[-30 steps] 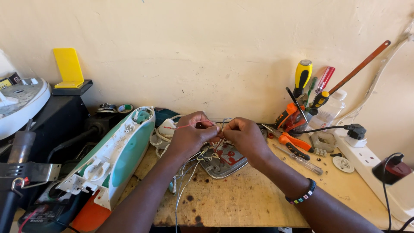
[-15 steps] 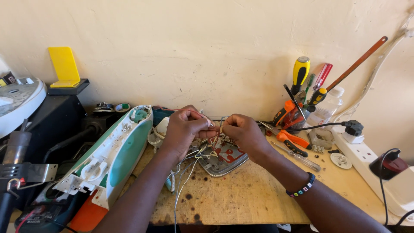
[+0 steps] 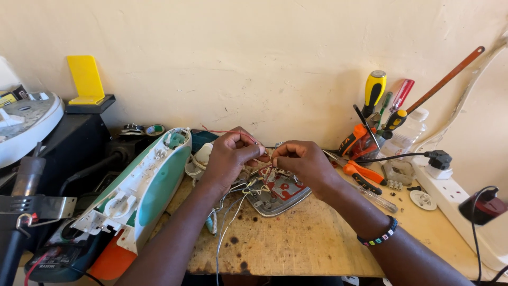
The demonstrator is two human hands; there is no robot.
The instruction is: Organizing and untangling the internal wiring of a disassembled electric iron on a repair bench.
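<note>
At the far left we see a white round appliance [image 3: 21,124] on a black box [image 3: 74,143], with a yellow stand [image 3: 84,79] on top. Next lies the opened iron housing [image 3: 143,190], white and teal, tilted on the wooden bench [image 3: 296,243]. Our left hand [image 3: 230,156] is closed at the fingertips, pinching a thin red wire [image 3: 227,131] that arcs over its knuckles. Just beside it, our right hand [image 3: 301,161] pinches the wire ends too, thumb against forefinger, the two hands nearly touching. Below them the metal soleplate [image 3: 278,193] rests flat on the bench, white wires [image 3: 227,222] trailing toward us. Farther right lie orange-handled pliers [image 3: 362,175], then a cluster of screwdrivers [image 3: 381,106] leaning against the wall, and a white power strip [image 3: 455,198] at the edge.
</note>
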